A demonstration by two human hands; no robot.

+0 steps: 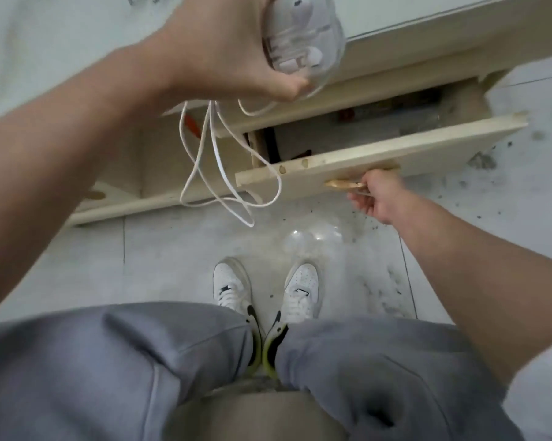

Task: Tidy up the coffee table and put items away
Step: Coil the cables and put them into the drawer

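While the right hand (375, 194) curls its fingers around the gold handle (344, 184) of a cream drawer (379, 157) that stands pulled out from the coffee table (411, 55), the left hand (233, 55) grips a clear plastic case (303, 39) up at the far left, over the table edge. Inside it sit what look like white earbuds. White cables (214, 167) hang in loops from that hand, left of the drawer front. White sneakers (233, 289) stand on the speckled tile floor (173, 249).
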